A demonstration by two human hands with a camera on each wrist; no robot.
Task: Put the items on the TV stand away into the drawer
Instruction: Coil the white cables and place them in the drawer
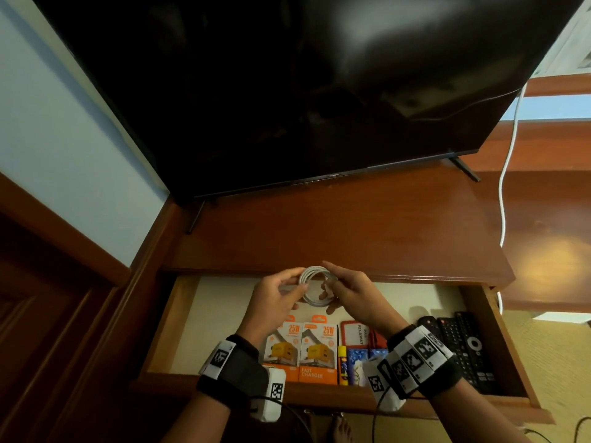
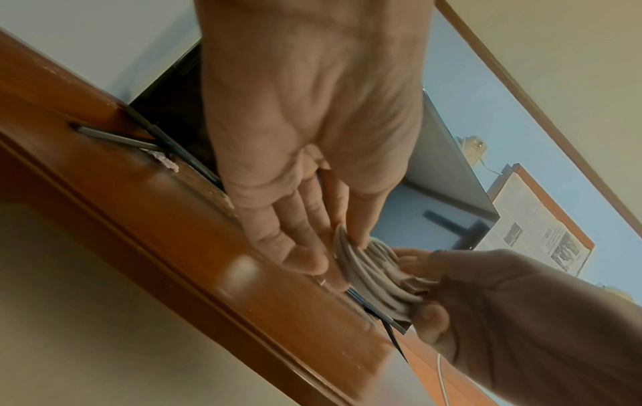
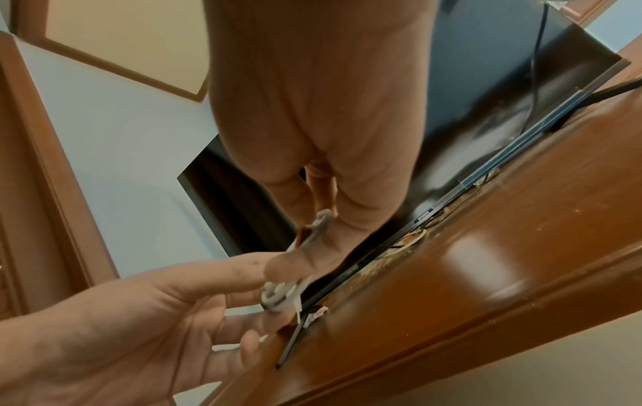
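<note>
From the head view, the left hand (image 1: 276,290) and the right hand (image 1: 347,290) together pinched a coiled white cable (image 1: 315,287) above the back of the open drawer (image 1: 511,346), just under the front edge of the TV stand (image 1: 351,225). Two orange charger boxes (image 1: 302,351) lay by the drawer's front wall, black remotes (image 1: 463,350) toward its right side. In the left wrist view, the left hand (image 2: 312,164) held the coil (image 2: 368,269) between thumb and fingers. In the right wrist view, the right hand (image 3: 323,137) pinched the cable (image 3: 281,295) beside the stand's edge.
</note>
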